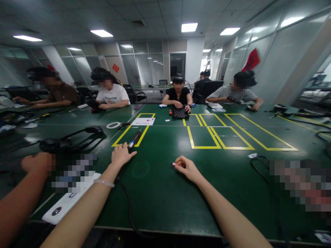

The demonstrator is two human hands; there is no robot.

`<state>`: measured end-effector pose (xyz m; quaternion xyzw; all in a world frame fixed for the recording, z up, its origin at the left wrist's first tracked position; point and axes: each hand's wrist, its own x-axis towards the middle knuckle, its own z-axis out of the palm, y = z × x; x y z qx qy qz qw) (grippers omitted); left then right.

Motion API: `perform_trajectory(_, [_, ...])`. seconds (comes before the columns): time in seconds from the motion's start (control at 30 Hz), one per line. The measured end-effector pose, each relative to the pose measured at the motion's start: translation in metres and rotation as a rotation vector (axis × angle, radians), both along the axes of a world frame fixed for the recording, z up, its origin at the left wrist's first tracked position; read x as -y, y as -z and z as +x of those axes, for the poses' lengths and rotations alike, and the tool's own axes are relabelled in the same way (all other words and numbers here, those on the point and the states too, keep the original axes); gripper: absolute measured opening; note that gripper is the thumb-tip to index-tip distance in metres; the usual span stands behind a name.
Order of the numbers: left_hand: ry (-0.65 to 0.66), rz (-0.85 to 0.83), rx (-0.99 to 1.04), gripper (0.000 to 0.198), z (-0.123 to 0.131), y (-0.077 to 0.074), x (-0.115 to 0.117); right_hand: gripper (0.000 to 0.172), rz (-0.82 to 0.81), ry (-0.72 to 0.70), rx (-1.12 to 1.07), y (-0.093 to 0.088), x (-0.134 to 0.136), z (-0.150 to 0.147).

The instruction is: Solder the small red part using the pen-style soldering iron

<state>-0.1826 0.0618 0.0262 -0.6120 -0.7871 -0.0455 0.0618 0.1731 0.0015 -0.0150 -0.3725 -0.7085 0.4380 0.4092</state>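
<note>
The tool (133, 140) is black and blue, the table (160, 203) green.

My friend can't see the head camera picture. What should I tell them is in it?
A person's right hand pinches a small red-and-white piece above a green table; the left hand is at a dark, tube-shaped tool. Other people sit across the table.

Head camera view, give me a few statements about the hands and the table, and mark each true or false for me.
1. The right hand pinches a small red item. True.
2. The left hand is well away from any tool. False: it is at the near end of a dark cylindrical tool.
3. A bracelet is on the right forearm. False: the pale bracelet is on the left forearm.
4. The table is green. True.
5. The outlines on it are blue. False: the outlines are yellow.
</note>
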Motion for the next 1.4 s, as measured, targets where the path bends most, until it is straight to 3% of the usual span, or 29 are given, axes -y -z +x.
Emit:
perform_trajectory(0.17, [-0.003, -0.152, 0.038, 0.075, -0.02, 0.009, -0.011, 0.021, 0.007, -0.007, 0.002, -0.001, 0.0, 0.0])
perform_trajectory(0.5, [0.04, -0.133, 0.01, 0.068, 0.0, 0.007, 0.002, 0.02, 0.007, -0.001, 0.025, 0.002, 0.0, -0.002])
perform_trajectory(0.7, [0.129, -0.097, -0.016, 0.063, 0.036, 0.009, 0.022, 0.015, 0.043, 0.013, 0.057, 0.002, 0.002, -0.004])
perform_trajectory(1.13, [0.368, -0.027, 0.02, 0.056, 0.143, 0.012, 0.067, 0.01, 0.153, 0.029, 0.153, -0.004, 0.006, -0.011])
perform_trajectory(1.4, [0.482, -0.032, 0.05, 0.063, 0.172, 0.012, 0.083, 0.007, 0.156, 0.082, 0.279, 0.0, 0.004, -0.012])
